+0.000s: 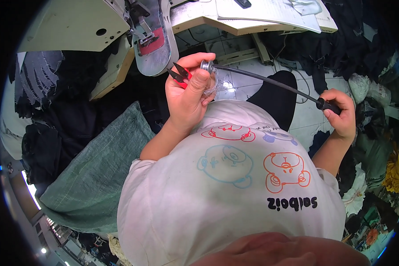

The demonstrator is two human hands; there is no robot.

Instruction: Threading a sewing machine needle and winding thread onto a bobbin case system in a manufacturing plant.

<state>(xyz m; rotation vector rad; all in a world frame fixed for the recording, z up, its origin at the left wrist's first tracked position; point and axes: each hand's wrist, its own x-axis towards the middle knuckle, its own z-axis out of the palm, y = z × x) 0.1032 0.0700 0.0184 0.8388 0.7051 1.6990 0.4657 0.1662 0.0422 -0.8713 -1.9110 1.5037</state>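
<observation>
In my left hand, a small round metal bobbin or bobbin case is pinched between thumb and fingers. Red-handled thread snips with dark blades also rest in that hand, their points toward the sewing machine. Loose pale thread hangs in a tangle beside the fingers. My right hand is closed around the black handle of a long, thin screwdriver. Its dark shaft slopes up leftward, and the tip reaches the metal piece; whether it touches is too small to tell.
Ahead of my left hand is a sewing machine's rounded metal bed. A worktable holding papers lies beyond. A green woven sack stands at left among dark fabric. Plastic bags and cloth fill the right side.
</observation>
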